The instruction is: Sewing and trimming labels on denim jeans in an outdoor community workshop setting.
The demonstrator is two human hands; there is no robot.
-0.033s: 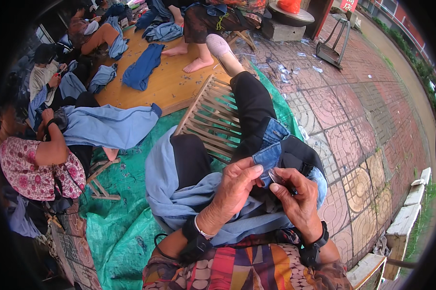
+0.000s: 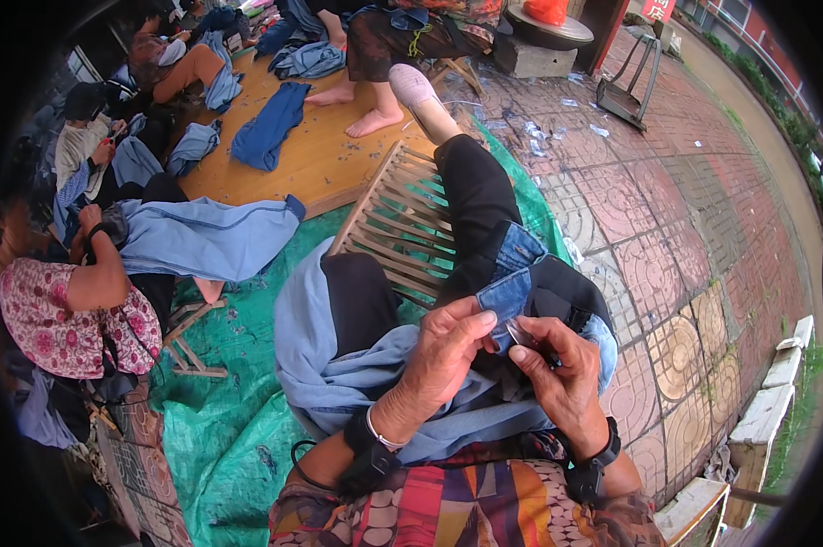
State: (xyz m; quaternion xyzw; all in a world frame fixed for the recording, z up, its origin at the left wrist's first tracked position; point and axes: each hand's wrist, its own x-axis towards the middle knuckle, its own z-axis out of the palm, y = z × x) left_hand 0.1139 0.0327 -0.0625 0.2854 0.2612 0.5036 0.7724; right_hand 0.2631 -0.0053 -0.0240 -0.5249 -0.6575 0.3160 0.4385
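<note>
A pair of light blue jeans (image 2: 307, 314) lies bunched across my lap, over my black-trousered legs. Its darker blue denim edge (image 2: 507, 290) is pinched between the thumb and fingers of my left hand (image 2: 443, 351). Close beside it, my right hand (image 2: 562, 360) grips a small shiny metal blade (image 2: 521, 332) between thumb and forefinger. The blade's tip is next to the denim; whether it touches cannot be made out. Most of the tool is hidden in my fingers.
A slatted wooden chair (image 2: 398, 223) stands in front of me on a green tarp (image 2: 220, 410). Beyond is a wooden board (image 2: 216, 173) with denim pieces. Other people sit at the left and far side, holding denim. White-topped blocks (image 2: 762, 415) line the right edge.
</note>
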